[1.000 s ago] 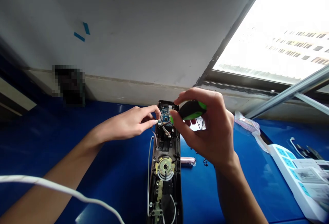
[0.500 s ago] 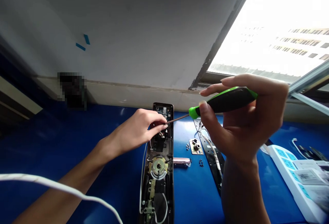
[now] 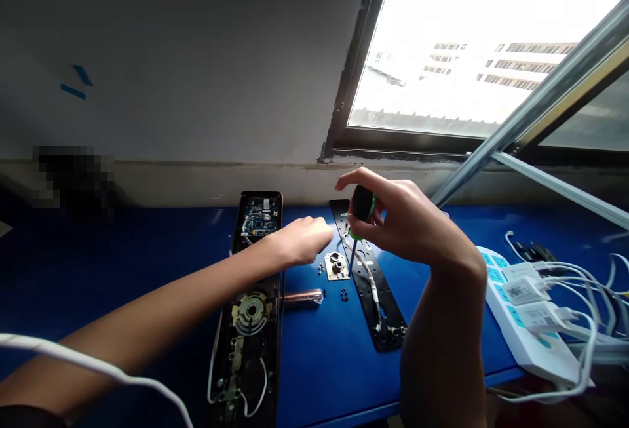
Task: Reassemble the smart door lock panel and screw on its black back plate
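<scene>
My right hand (image 3: 388, 215) is closed round the black and green handle of a screwdriver (image 3: 363, 205). Its shaft points down, the tip close to the right edge of a small metal plate (image 3: 337, 266) with a round hub. Over the blue table, left of the screwdriver, my left hand (image 3: 309, 241) is closed with its fingers curled away from me. Whatever it may hold is hidden. Below my left forearm lies a long black lock housing (image 3: 251, 362), open, with a circuit board (image 3: 260, 221) at its far end. Small dark screws (image 3: 344, 294) lie near the metal plate.
A long black panel (image 3: 376, 290) with a white-wrapped cable lies right of the metal plate. A copper-coloured cylinder (image 3: 302, 297) touches or nearly touches the housing. At right is a white power strip (image 3: 511, 323) with chargers and cables. A white cable (image 3: 98, 366) crosses the lower left.
The view has swung right. My left hand has left the housing and moved right, towards the small plate. The screwdriver has turned from nearly level to pointing down and left the housing.
</scene>
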A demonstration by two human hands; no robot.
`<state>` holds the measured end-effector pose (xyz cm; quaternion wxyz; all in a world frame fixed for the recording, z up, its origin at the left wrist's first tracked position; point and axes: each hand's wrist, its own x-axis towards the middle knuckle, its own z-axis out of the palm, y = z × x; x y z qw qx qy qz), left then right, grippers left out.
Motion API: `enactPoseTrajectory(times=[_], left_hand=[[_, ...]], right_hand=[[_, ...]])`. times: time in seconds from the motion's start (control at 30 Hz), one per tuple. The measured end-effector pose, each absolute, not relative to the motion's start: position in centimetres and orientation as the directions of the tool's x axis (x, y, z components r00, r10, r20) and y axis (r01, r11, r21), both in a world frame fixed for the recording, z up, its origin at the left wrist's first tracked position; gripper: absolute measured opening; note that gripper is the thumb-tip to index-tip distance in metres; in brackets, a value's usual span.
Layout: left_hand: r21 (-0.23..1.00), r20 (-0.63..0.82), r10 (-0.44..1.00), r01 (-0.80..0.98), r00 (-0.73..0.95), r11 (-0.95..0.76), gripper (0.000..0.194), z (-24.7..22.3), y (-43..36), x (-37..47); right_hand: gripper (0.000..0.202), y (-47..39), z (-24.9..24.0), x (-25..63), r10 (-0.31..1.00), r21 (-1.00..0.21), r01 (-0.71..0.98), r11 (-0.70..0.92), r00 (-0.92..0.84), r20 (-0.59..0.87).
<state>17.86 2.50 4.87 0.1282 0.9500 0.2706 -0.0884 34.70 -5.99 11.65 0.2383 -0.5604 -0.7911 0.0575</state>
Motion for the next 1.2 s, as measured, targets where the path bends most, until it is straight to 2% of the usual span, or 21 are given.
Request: enactPoseTrajectory(times=[0.1,0.27,0.57,0.77,0.97,1.1,1.2], left_hand=[[0.186,-0.293,0.469,0.53,0.834,-0.827,0.019,3.4,2.9,19.1],[0.185,-0.337,0.451,0.528,0.826,-0.829,0.019,1.9,3.1,19.4],[0.212,-0.348,0.459,0.545,0.818,-0.811,0.02,0.9,4.0,19.5],[0.141,-0.302,0.486,0.543,0.82,-0.828,0.021,1.7,3.2,19.1],[0.105,-0.143,0.532,0.547,0.834,-0.83,0.019,4.3,0.8,15.7],[0.216,0.121,0.464,0.433,0.878,-0.875,0.009,4.7,0.0,11.6],[0.235,0.307,0.432,0.372,0.848,-0.898,0.01,4.0,0.1,8.7]], right_hand=[[0.045,-6.1,11.6,35.3,0.94,-0.345,0.884,0.315,-0.241,0.24],[0.044,-6.3,11.8,35.6,0.94,-0.36,0.877,0.318,-0.242,0.241],[0.042,-6.2,11.8,35.8,0.929,-0.342,0.876,0.34,-0.256,0.269],[0.041,-6.0,11.7,35.1,0.928,-0.326,0.879,0.349,-0.274,0.253],[0.036,-6.1,11.8,33.9,0.916,-0.357,0.849,0.39,-0.319,0.244],[0.022,-6.0,11.4,32.4,0.913,-0.394,0.826,0.403,-0.33,0.242],[0.011,-5.9,10.3,31.0,0.929,-0.395,0.85,0.35,-0.258,0.267]])
